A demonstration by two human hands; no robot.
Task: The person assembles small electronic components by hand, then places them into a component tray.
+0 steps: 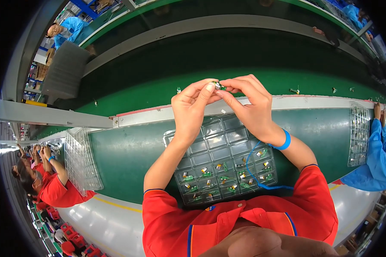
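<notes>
Green matting: covering the counter, running left to right under both arms.
White rail: bordering the counter's far edge, with a dark green conveyor belt lying beyond it.
Room: showing a long factory line, with people in red and blue sleeves sitting at both sides.
Clear tray: lying on the counter below the hands, its near pockets holding small green and gold parts, its far pockets bare.
Other trays: standing tilted at the left and right ends.
Left hand: pinching closed on a small component.
Right hand: gripping the same component from the other side, raised above the tray.
Blue wrist strap: circling the right wrist, its cord trailing over the tray.
</notes>
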